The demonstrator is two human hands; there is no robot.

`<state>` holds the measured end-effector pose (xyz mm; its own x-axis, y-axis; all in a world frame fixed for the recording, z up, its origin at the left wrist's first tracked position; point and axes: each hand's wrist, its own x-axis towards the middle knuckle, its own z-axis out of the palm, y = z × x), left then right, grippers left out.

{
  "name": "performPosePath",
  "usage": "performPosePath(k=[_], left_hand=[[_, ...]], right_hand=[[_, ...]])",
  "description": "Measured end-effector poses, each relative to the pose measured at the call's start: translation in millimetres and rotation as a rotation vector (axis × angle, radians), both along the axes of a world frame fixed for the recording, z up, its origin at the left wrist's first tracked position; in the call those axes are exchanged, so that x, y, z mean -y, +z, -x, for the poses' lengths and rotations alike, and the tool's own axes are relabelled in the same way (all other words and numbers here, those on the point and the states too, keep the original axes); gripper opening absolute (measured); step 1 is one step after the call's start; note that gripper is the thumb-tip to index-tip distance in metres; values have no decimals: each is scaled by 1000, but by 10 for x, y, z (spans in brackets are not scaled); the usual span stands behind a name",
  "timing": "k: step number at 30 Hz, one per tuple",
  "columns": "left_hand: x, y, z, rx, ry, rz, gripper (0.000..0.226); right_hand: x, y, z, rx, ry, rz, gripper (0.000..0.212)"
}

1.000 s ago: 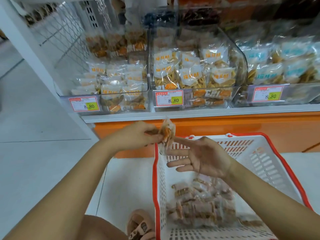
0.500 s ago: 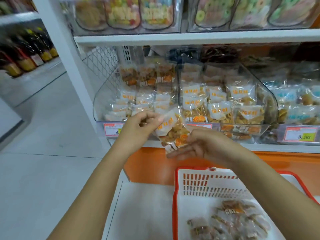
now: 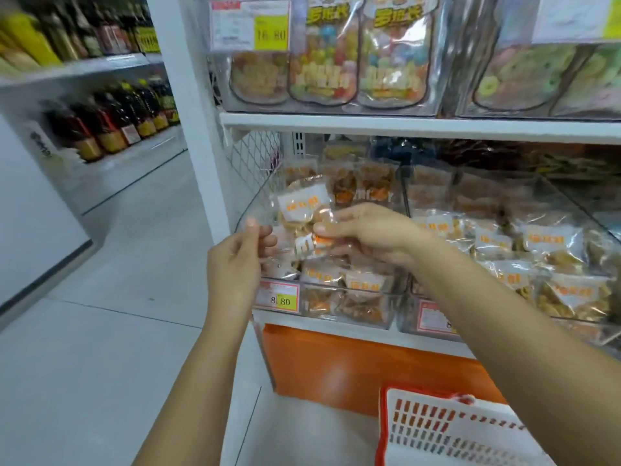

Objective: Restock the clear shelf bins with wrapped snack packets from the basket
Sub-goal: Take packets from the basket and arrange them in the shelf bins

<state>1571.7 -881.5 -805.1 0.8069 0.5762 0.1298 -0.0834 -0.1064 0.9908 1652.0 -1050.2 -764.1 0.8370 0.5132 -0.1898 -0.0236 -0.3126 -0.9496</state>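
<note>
Two shelf boards, one above the other?

Yes. The upper shelf board (image 3: 403, 127) runs above both hands and carries big jar-printed pouches (image 3: 322, 58). The lower board (image 3: 336, 326) passes below the hands.

And what stands on the lower one?

Clear bins. The left bin (image 3: 336, 288) sits directly behind the hands and is heaped with wrapped packets (image 3: 322, 274). The next bin (image 3: 571, 203) lies to the right of the right hand (image 3: 373, 230) and is likewise full.

Where is the basket?

Low, beneath the right forearm: a white basket (image 3: 437, 428) with a red rim, only its corner in view. Its contents are out of frame.

What about the hands?

The left hand (image 3: 240, 260) pinches the clear left edge of a snack packet (image 3: 302, 205) between thumb and forefinger. The right hand pinches the packet's right side, thumb on the near face, fingers curled behind.

So the packet is where?

Stretched between the two hands, held up before the left bin's open top, its white label with orange print facing the camera. Whether it touches the packets under it, I cannot tell.

Anything smaller?

A price tag (image 3: 280, 297) reading 8.80 on the bin's front, just below the left hand.
</note>
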Motion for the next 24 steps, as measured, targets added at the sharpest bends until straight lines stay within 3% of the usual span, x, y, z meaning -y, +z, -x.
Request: performPosePath(k=[3,6,9,13,16,19,24], left_hand=[[-52,-151,-23,-68,-11,-385,17],[-85,-273,-3,-108,-87,-599,20],[-137,-330,-9,-106,-110,-640,22],[-161,-345,-1,-76,-133,-640,22],[-171,-354,16,-42,-140,-635,22],[-150,-368,75,-6,-153,-614,24],[-27,-366,216,115,-178,-648,18]], right_hand=[[-272,14,-463,-73,-237,-115,29],[-524,-132,-825,-125,-393,-238,29],[-723,-375,-1110,-56,-519,-159,29],[-918,-444,-1273,220,-450,298,18],[-967,-479,-1323,379,-505,498,17],[-947,-533,-1265,397,-526,528,34],[-735,-303,-789,401,-422,428,26]])
